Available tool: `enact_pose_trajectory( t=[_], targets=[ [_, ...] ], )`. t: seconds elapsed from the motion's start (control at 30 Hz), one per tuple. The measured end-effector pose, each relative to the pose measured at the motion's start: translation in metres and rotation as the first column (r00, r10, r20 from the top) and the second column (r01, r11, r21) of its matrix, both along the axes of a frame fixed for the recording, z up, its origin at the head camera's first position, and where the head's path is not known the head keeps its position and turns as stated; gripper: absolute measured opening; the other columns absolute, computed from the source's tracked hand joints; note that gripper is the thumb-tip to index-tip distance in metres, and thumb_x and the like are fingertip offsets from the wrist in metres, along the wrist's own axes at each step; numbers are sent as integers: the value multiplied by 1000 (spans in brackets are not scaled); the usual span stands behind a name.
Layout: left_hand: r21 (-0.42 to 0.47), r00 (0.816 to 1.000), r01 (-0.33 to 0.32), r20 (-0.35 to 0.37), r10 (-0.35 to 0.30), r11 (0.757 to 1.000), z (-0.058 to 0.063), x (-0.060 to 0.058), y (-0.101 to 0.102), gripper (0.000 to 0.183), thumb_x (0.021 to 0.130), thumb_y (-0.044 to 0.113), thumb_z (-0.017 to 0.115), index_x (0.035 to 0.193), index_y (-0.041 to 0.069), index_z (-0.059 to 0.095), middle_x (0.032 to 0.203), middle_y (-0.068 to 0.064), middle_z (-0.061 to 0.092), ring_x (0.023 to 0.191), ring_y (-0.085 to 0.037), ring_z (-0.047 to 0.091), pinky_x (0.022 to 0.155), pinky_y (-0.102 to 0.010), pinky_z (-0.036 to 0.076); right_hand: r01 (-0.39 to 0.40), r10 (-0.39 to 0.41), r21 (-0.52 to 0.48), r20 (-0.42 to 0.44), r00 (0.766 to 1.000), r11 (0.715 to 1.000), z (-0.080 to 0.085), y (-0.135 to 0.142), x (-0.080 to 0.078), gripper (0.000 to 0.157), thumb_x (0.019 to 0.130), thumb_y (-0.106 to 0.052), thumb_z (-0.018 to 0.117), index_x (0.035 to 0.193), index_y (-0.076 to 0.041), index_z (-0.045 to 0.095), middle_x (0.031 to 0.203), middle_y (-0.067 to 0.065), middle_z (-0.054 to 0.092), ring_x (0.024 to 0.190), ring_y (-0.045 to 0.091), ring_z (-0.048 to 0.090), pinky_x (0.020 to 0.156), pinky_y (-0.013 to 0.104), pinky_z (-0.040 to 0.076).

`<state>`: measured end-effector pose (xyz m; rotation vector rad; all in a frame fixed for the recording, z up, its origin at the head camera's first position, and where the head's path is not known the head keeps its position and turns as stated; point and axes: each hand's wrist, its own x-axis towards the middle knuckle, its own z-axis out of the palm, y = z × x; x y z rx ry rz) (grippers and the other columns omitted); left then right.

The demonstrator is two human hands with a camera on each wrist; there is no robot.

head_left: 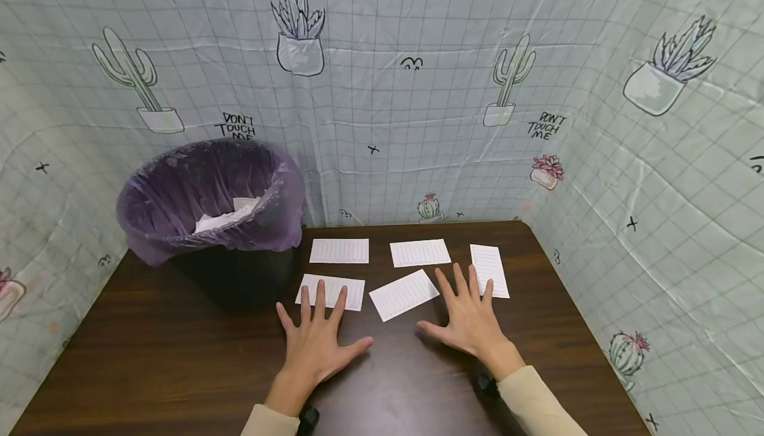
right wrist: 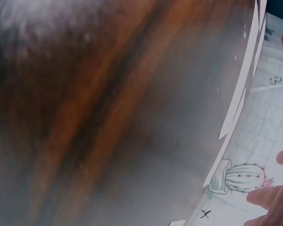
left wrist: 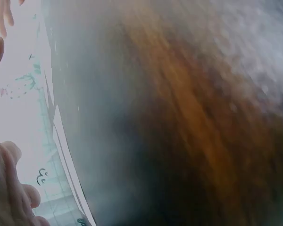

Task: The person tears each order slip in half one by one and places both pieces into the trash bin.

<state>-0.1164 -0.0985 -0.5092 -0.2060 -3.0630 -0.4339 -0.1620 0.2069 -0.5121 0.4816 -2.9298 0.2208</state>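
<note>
Both hands are spread with straight fingers over the dark wooden table, palms down and holding nothing. My left hand (head_left: 316,343) has its fingertips overlapping a lined white card (head_left: 352,293) in the head view. Over to the right, the fingertips of my right hand (head_left: 474,323) reach the lower edge of an upright lined card (head_left: 489,270). Between the hands lies a tilted card (head_left: 404,295). Two more cards, one at back left (head_left: 339,251) and one at back middle (head_left: 420,253), lie farther off. In the wrist views, the left fingers (left wrist: 12,188) and right fingers (right wrist: 269,197) show at the frame edges.
A black bin (head_left: 239,283) with a purple liner (head_left: 280,217) stands at the table's left, white paper pieces (head_left: 229,218) inside. The table (head_left: 149,356) ends at a patterned curtain (head_left: 382,104) that hangs behind and at both sides.
</note>
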Motion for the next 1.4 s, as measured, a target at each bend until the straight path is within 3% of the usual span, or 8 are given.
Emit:
enact_pose_trajectory(
  t=[0.23, 0.63, 0.87, 1.17, 1.4],
  targets=[
    [-6, 1000, 17, 9, -17, 1000, 1, -1, 9, 104, 81, 87, 53, 163, 28, 31, 171, -19, 16, 157, -49, 11, 112, -81, -2, -65, 65, -23, 10, 998, 998, 4, 3, -8, 108, 81, -74, 69, 162, -15, 31, 165, 28, 28, 153, 56, 14, 110, 82, 18],
    [-5, 1000, 28, 4, -28, 1000, 0, -8, 21, 105, 81, 88, 52, 164, 28, 28, 171, -18, 15, 157, -48, 10, 113, -81, -2, -162, 164, -83, 18, 986, 983, 5, 1, -23, 99, 84, -66, 73, 160, -15, 37, 159, 26, 38, 152, 54, 21, 111, 79, 23],
    [56, 999, 32, 33, -34, 998, -1, -11, 33, 105, 82, 85, 55, 164, 26, 28, 171, -19, 17, 157, -48, 10, 113, -82, 4, -168, 181, -169, 66, 981, 971, 1, -5, -35, 86, 88, -51, 76, 156, -10, 43, 155, 26, 43, 149, 57, 27, 110, 78, 28],
    [109, 997, 41, 59, -48, 993, 1, -15, 43, 102, 84, 79, 59, 164, 24, 29, 170, -21, 21, 156, -50, 12, 114, -80, 10, -196, 222, -323, 43, 974, 926, -7, -20, -48, 69, 88, -30, 78, 147, -5, 53, 143, 27, 55, 139, 55, 43, 108, 68, 40],
    [119, 997, 42, 62, -49, 992, -1, -18, 45, 100, 85, 77, 60, 163, 21, 32, 168, -21, 25, 155, -51, 14, 113, -80, 13, -158, 188, -322, 62, 980, 933, -11, -29, -54, 60, 88, -27, 78, 142, -8, 58, 139, 21, 60, 132, 44, 52, 97, 67, 46]
  ],
)
